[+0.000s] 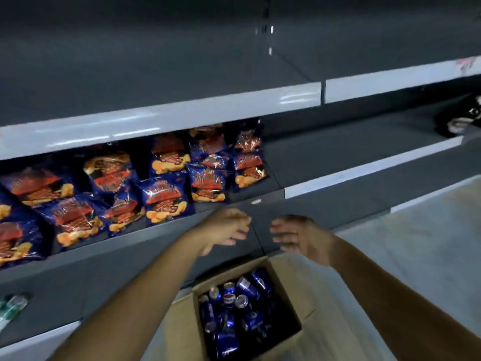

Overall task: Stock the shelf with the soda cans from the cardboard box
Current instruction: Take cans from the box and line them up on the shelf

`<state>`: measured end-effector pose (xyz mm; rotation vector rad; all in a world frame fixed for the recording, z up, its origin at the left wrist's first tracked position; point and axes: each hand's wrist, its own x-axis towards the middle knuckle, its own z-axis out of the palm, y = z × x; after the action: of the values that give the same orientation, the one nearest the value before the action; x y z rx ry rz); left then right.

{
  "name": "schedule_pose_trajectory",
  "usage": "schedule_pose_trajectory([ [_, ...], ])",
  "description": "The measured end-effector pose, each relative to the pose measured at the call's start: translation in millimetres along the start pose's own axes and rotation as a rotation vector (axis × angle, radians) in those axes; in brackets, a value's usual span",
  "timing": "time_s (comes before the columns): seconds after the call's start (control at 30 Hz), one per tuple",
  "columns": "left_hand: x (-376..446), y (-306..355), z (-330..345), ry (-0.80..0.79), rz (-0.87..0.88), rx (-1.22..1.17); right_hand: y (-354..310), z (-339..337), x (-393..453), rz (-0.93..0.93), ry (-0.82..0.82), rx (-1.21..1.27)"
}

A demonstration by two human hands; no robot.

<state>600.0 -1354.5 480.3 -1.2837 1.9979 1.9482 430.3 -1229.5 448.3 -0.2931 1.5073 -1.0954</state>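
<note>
Your left hand (226, 230) and right hand (302, 237) were both stretched forward at about the same height, a short gap between them, neither holding anything. The fingers of each hung loosely bent and pointed toward the other hand; motion blur hid any finer detail of how they lay. Directly below and slightly nearer to you than both hands stood the open cardboard box (291, 280) on the floor, its flaps folded outward. Inside it the blue soda cans (235, 312) lay jumbled, some upright with silver tops showing, others on their sides. Just beyond your fingertips ran the dark front edge of a shelf (307, 212), bare on the stretch ahead of your right hand. Beyond and to the left of your left hand, blue snack bags (161, 196) were packed on that shelf. Above the hands, the upper shelf (166, 118) showed a white front strip. Far left of your left forearm, green-and-white cans (13, 307) sat on a lower level.
</note>
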Motion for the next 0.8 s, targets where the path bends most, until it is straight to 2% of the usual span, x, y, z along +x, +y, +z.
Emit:
schedule_pose_trajectory([
  [0.17, 31.7, -123.7, 46.8, 0.065, -0.240, -0.043, 140.5, -27.0, 40.2, 0.244, 0.216, 0.057],
  [0.27, 43.7, -191.8, 66.1, 0.029, -0.408, -0.096, 223.5, -30.5, 71.9, 0.425, 0.297, 0.106],
  [0.37, 56.5, -254.1, 80.2, 0.095, -0.513, -0.058, 291.5, -25.9, 108.1, 0.533, 0.361, 0.149],
  [0.5, 75.3, -331.6, 86.4, 0.201, -0.623, -0.061, 374.7, -21.7, 166.1, 0.568, 0.427, 0.185],
  [0.6, 93.7, -387.2, 84.9, 0.264, -0.691, -0.080, 428.9, -24.6, 217.4, 0.625, 0.477, 0.337],
  [0.73, 112.9, -450.7, 91.2, 0.291, -0.752, -0.104, 470.4, -19.4, 264.1, 0.633, 0.640, 0.297],
  [0.8, 122.6, -474.3, 96.3, 0.270, -0.766, -0.119, 479.9, -12.9, 279.7, 0.659, 0.636, 0.389],
])
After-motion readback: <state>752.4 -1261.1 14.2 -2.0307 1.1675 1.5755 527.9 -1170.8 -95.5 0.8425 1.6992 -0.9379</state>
